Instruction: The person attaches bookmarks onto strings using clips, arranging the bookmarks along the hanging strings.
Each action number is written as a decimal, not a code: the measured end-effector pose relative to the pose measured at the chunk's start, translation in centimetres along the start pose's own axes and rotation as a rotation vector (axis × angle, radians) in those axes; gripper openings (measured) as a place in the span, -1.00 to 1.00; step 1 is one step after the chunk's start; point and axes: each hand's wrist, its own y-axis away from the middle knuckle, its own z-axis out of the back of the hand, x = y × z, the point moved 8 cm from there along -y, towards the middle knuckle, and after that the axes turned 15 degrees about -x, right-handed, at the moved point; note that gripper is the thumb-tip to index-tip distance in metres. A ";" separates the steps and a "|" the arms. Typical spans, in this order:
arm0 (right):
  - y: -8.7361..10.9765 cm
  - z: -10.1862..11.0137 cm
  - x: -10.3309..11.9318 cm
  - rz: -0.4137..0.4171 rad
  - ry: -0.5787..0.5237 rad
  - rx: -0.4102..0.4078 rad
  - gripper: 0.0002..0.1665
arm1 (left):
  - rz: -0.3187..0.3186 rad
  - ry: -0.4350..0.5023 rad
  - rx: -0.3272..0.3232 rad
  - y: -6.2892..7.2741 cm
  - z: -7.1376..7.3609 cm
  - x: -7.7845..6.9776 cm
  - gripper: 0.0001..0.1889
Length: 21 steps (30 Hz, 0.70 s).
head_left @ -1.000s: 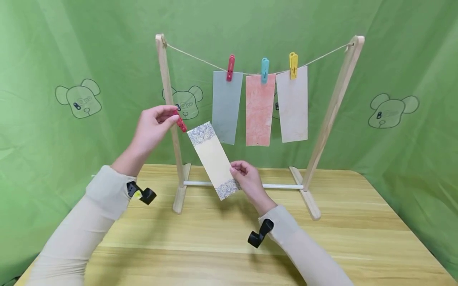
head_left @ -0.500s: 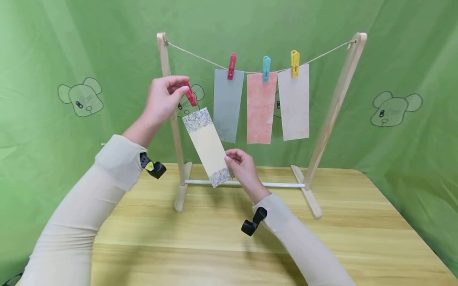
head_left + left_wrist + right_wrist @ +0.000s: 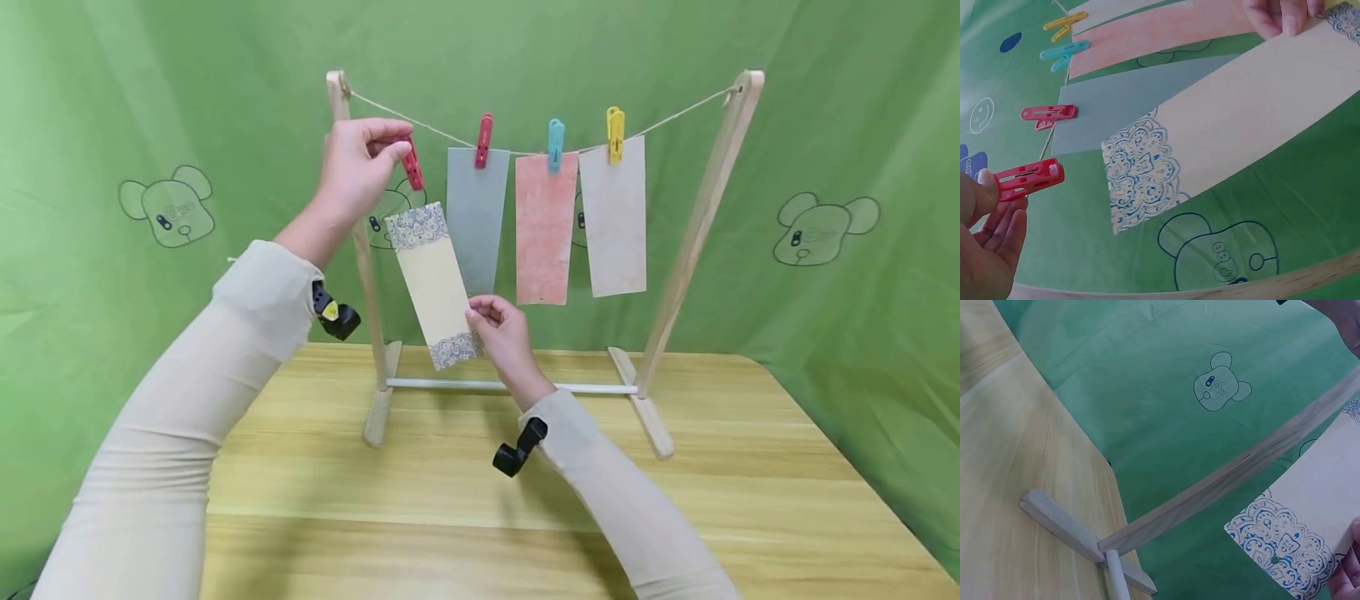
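Observation:
My left hand (image 3: 360, 171) pinches a red clothespin (image 3: 412, 162) near the left post, just below the string. The left wrist view shows the same clothespin (image 3: 1030, 179) with its tip apart from the card. Lower down, my right hand (image 3: 506, 337) pinches the right edge of a cream card (image 3: 431, 283) with blue lace bands at both ends. The card tilts slightly, its top end under the clothespin, and overlaps the blue-grey card (image 3: 476, 217) in the head view. That card hangs from the string (image 3: 408, 121) by another red clothespin (image 3: 483, 142).
A pink card (image 3: 546, 233) hangs by a blue clothespin (image 3: 555, 146), and a pale card (image 3: 615, 221) by a yellow clothespin (image 3: 616, 136). The string spans two wooden posts (image 3: 701, 237) joined by a white rod (image 3: 596, 389) on the wooden table (image 3: 465, 517). Green cloth (image 3: 840, 125) hangs behind.
Both hands have risen, the left also moving right with the red clothespin and the right slightly left with the cream card. The card now stands more upright, higher toward the string.

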 end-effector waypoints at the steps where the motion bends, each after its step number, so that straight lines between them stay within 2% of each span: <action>1: -0.1 -0.1 0.1 0.008 0.000 -0.005 -0.78 | -0.002 -0.002 -0.004 -0.2 0.1 -0.2 -0.72; 7: -0.3 -0.5 0.6 0.053 -0.005 -0.025 -0.80 | 0.011 0.041 -0.047 -1.9 0.2 -1.2 -0.74; 13: -0.3 -0.9 0.9 0.050 -0.037 -0.034 -0.79 | 0.000 0.006 -0.044 -3.0 -0.5 -2.4 -0.75; 16: -0.3 -1.3 1.2 0.060 -0.043 -0.030 -0.79 | -0.032 -0.023 -0.054 -3.6 -0.5 -3.2 -0.76; 18: -0.3 -1.5 1.5 0.078 -0.041 -0.027 -0.78 | -0.072 -0.077 -0.060 -3.9 -0.4 -3.8 -0.76; 21: -0.4 -1.6 1.7 0.085 -0.044 -0.041 -0.78 | -0.097 -0.127 -0.044 -4.3 -0.5 -4.2 -0.76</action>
